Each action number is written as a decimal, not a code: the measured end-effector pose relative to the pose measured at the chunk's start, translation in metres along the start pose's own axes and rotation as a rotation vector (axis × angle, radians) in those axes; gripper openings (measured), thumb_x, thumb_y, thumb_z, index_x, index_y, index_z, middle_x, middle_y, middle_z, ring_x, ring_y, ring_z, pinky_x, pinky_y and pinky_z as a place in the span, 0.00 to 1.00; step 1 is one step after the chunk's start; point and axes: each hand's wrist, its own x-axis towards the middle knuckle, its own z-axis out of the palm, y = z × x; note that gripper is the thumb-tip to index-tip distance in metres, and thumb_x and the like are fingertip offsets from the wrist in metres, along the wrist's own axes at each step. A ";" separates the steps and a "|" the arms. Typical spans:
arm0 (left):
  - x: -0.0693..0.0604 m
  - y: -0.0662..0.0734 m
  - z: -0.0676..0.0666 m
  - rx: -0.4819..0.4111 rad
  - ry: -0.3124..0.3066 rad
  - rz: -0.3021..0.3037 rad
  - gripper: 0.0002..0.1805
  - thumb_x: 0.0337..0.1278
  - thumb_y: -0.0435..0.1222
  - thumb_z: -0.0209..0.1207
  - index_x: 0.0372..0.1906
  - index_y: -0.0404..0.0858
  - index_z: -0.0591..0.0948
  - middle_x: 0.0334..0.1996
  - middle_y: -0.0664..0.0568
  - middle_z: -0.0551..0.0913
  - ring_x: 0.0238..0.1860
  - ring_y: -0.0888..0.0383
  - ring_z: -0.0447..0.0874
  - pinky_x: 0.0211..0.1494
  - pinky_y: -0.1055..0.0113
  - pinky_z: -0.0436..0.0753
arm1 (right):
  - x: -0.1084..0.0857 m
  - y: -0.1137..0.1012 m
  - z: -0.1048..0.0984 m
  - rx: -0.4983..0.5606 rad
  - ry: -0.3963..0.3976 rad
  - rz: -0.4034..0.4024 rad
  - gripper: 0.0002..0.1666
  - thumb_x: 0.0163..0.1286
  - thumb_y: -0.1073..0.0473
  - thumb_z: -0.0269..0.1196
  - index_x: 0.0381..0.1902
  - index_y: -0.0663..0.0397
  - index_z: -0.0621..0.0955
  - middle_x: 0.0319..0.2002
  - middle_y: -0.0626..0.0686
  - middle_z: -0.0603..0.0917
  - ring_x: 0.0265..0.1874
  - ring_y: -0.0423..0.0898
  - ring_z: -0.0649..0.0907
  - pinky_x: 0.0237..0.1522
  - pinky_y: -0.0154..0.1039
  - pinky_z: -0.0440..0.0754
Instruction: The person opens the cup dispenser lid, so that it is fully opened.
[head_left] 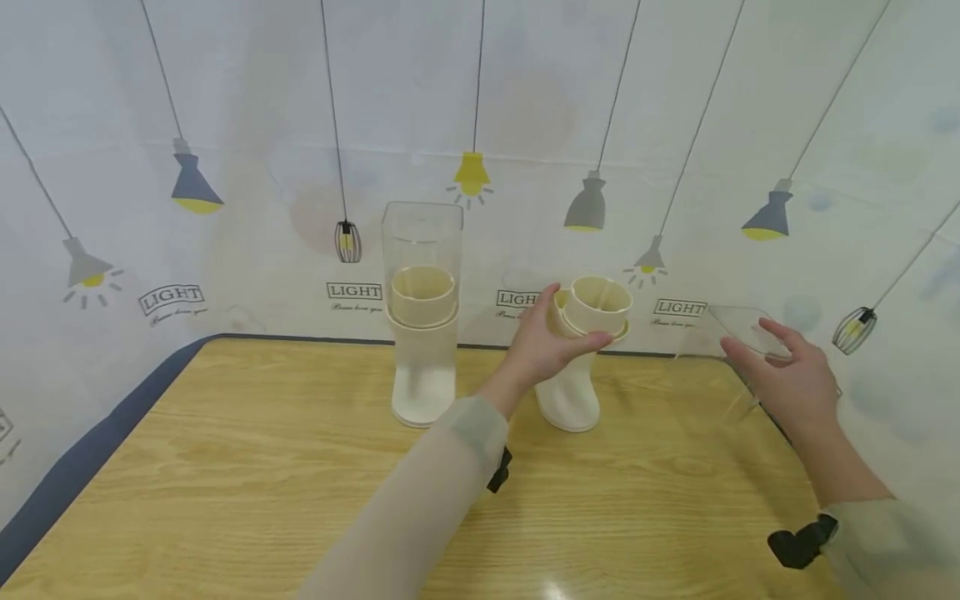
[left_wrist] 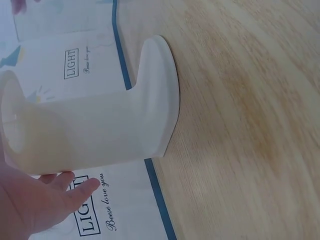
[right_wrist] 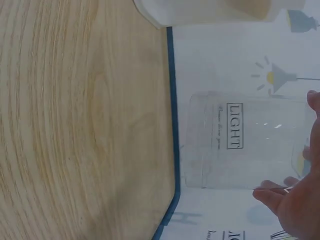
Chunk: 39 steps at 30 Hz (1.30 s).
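Two cream stands with round collars are on the wooden table. The left stand (head_left: 425,367) carries a clear square container (head_left: 423,229) around its collar. My left hand (head_left: 543,342) grips the top of the right stand (head_left: 570,392), thumb and fingers around its collar; in the left wrist view this hand (left_wrist: 37,205) is at the upper end of the stand (left_wrist: 95,130). Off to the right, my right hand (head_left: 795,375) holds another clear container (head_left: 705,383) by its upper end, above the table. The right wrist view shows the fingers of this hand (right_wrist: 295,200) on the container (right_wrist: 240,145).
The wooden table (head_left: 247,483) has a dark blue edge strip (right_wrist: 174,120) along its back. Behind it hangs a pale backdrop (head_left: 255,250) printed with lamps and the word LIGHT. Dark wrist devices (head_left: 802,542) sit at both sleeves.
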 end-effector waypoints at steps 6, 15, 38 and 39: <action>0.005 -0.001 0.003 0.006 -0.018 0.008 0.68 0.50 0.64 0.80 0.91 0.56 0.52 0.89 0.45 0.56 0.88 0.39 0.57 0.84 0.35 0.66 | 0.012 0.016 0.013 0.023 -0.003 0.011 0.59 0.76 0.25 0.63 0.90 0.48 0.58 0.89 0.70 0.48 0.76 0.79 0.70 0.60 0.69 0.82; 0.008 -0.002 0.011 -0.014 -0.036 0.002 0.68 0.50 0.63 0.81 0.91 0.58 0.53 0.89 0.46 0.57 0.87 0.41 0.59 0.85 0.39 0.66 | 0.027 0.042 0.024 -0.046 0.024 0.079 0.63 0.76 0.22 0.60 0.90 0.55 0.55 0.88 0.74 0.45 0.81 0.81 0.59 0.77 0.80 0.61; 0.011 -0.004 0.002 -0.018 -0.044 0.005 0.67 0.51 0.62 0.81 0.91 0.58 0.53 0.89 0.49 0.59 0.87 0.44 0.60 0.85 0.41 0.67 | 0.050 0.051 0.056 0.005 0.057 0.138 0.61 0.76 0.23 0.61 0.92 0.41 0.49 0.90 0.67 0.40 0.84 0.76 0.57 0.80 0.77 0.61; 0.011 -0.004 0.001 -0.019 -0.043 0.002 0.67 0.51 0.62 0.81 0.91 0.58 0.53 0.89 0.49 0.59 0.87 0.44 0.60 0.85 0.40 0.67 | 0.051 0.051 0.057 0.009 0.054 0.134 0.62 0.75 0.23 0.61 0.92 0.41 0.49 0.90 0.68 0.40 0.84 0.76 0.57 0.80 0.77 0.61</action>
